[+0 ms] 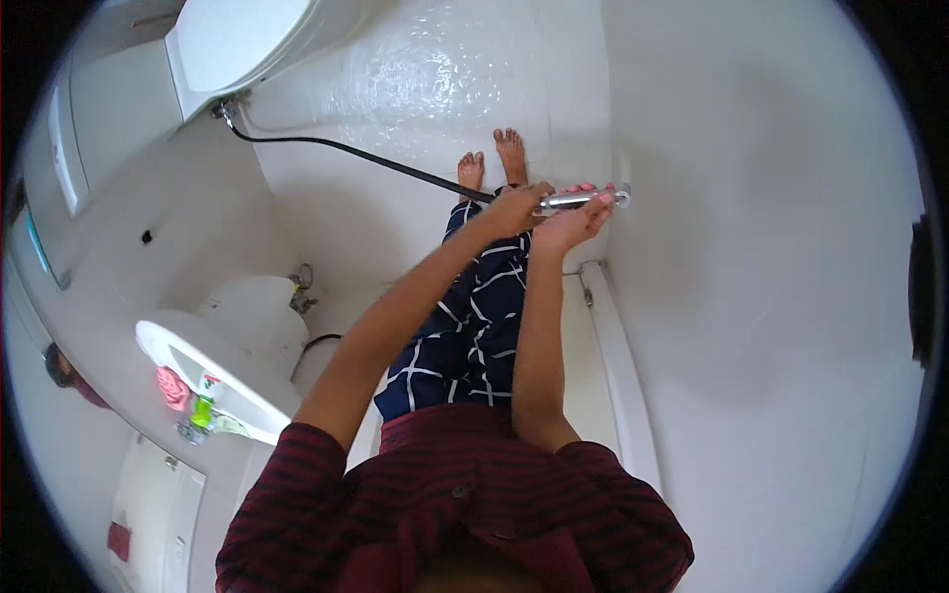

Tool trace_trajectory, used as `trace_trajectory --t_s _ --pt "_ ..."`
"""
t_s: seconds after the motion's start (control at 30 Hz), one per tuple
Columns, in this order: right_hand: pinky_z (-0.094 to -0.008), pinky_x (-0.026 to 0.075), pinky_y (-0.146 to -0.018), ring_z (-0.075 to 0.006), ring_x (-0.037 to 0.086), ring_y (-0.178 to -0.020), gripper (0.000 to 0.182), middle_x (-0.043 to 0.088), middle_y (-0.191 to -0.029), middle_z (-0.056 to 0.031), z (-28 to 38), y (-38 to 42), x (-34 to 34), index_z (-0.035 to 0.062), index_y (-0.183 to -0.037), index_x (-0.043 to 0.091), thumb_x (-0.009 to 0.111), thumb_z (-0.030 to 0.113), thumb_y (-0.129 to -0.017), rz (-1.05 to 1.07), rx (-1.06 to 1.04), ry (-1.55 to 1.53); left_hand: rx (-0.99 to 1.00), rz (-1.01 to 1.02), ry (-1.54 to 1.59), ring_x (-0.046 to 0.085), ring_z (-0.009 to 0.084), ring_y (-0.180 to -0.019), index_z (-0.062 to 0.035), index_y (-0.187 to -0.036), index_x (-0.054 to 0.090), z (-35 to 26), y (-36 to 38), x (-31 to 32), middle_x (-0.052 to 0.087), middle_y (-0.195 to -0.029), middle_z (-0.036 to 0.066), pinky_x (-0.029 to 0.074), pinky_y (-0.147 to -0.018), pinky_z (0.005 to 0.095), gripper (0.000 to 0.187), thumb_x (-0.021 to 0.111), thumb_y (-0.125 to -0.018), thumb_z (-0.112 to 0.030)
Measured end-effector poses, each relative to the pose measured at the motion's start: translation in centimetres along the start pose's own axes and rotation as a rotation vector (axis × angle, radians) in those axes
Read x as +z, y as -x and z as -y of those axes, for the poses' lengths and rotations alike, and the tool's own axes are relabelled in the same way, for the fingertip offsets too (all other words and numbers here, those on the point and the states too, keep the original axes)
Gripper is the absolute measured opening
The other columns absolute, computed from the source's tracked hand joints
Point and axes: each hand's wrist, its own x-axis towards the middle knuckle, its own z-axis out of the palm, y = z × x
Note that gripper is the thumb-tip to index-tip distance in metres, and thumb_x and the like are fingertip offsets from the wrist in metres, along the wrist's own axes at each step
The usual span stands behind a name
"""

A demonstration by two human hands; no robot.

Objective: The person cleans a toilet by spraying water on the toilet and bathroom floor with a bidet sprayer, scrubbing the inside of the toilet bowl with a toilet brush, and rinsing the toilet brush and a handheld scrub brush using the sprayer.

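Observation:
A chrome handheld sprayer (573,200) is held up in front of me near the right wall, its round head at the right end. My left hand (516,211) is closed round the lower end, where the black hose (371,158) joins it. My right hand (575,223) wraps the sprayer closer to its head, with the fingers partly over the metal. The hose runs left to a chrome valve (225,111) on the wall beside the toilet.
A toilet (242,44) stands at the upper left. At the left, a white sink (213,371) holds a pink sponge-like item (173,387) and a green bottle (203,411). The floor (415,89) looks wet. A raised door sill (623,381) lies at the right.

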Motion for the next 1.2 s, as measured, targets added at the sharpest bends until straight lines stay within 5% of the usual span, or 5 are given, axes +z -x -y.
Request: trace_trajectory --t_s 0.2,0.77,0.87,0.97,1.2 --pt "-0.0256 0.044 -0.064 -0.0133 0.048 -0.070 0.047 0.048 -0.083 -0.0050 -1.8 1.5 -0.3 0.0020 -0.118 0.039 0.039 0.040 -0.090 -0.075 -0.157 0.057 -0.191 0.301 -0.580 0.049 0.0255 -0.105 -0.0114 -0.111 0.049 5.1 4.7 -5.7 0.054 -0.107 0.009 0.018 -0.096 0.0586 0.047 0.050 -0.081 -0.047" --pt "-0.0251 0.032 -0.031 -0.0120 0.040 -0.039 0.040 0.046 -0.056 -0.0045 -10.7 -6.1 -2.8 0.0054 -0.080 0.047 0.038 0.043 -0.089 -0.288 0.483 0.312 -0.340 0.388 -0.650 0.056 0.0271 -0.091 -0.0100 -0.100 0.052 5.0 8.9 -4.2 0.060 -0.091 0.008 0.030 -0.087 0.0561 0.034 0.043 -0.086 -0.040" --pt "-0.0250 0.032 -0.032 -0.0121 0.039 -0.038 0.041 0.045 -0.055 -0.0043 -10.6 -6.0 -2.7 0.0057 -0.077 0.044 0.038 0.045 -0.088 -0.263 0.295 0.186 -0.327 0.288 -0.690 0.056 0.0267 -0.088 -0.0109 -0.099 0.053 4.5 8.7 -3.9 0.060 -0.090 0.008 0.032 -0.085 0.0543 0.033 0.044 -0.085 -0.040" --pt "-0.0250 0.032 -0.032 -0.0124 0.039 -0.037 0.041 0.043 -0.054 -0.0038 -7.5 -5.2 -1.2 0.0063 -0.076 0.043 0.037 0.045 -0.089 -0.402 0.063 0.030 -0.317 0.203 -0.689 0.056 0.0259 -0.088 -0.0122 -0.097 0.055 4.4 6.9 -4.2 0.060 -0.089 0.007 0.034 -0.082 0.0518 0.032 0.046 -0.084 -0.040" --pt "-0.0215 0.033 -0.038 -0.0102 0.039 -0.046 0.042 0.046 -0.065 -0.0030 -7.9 -6.4 -2.6 0.0043 -0.098 0.046 0.032 0.044 -0.091 -0.241 0.445 -0.048 -0.210 0.199 -0.415 0.054 0.0241 -0.093 -0.0113 -0.095 0.057 8.0 9.3 -7.4 0.059 -0.093 0.006 0.035 -0.083 0.0446 0.029 0.056 -0.079 -0.036"
